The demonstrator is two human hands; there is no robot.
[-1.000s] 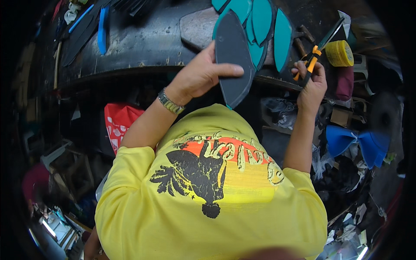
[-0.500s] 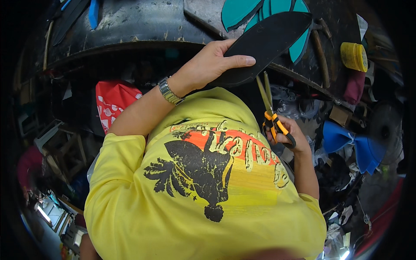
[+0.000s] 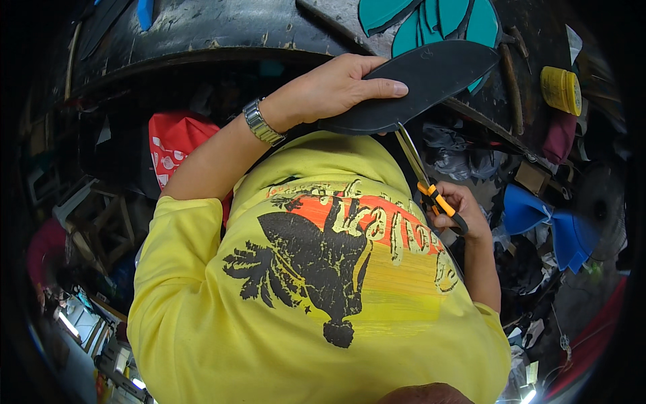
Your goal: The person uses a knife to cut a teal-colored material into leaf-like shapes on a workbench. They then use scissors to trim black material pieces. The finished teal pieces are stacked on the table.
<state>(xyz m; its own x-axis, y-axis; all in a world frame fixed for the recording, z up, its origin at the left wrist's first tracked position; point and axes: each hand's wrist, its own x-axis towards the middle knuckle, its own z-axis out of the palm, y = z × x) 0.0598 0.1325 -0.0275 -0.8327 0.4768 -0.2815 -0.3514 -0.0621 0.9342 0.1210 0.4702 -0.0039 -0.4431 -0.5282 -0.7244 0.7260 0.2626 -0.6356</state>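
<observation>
My left hand grips a black sole-shaped sheet near its left end, thumb on top and the other fingers hidden beneath. The sheet hangs in front of the bench edge, its far right end overlapping the teal pieces. In my right hand is a pair of scissors with orange and black handles. Their blades point up and to the left, nearly closed, with the tips at the sheet's near edge. Several teal sole-shaped pieces lie on the bench beyond the sheet.
A dark, worn workbench runs across the top. On its right side are a hammer-like tool with a wooden handle and a yellow tub. A red bag stands under the bench at left; blue sheet pieces lie at right.
The black sheet has tilted flatter and come slightly nearer and to the right. The scissors have risen toward its near edge, and their blades have drawn closer together.
</observation>
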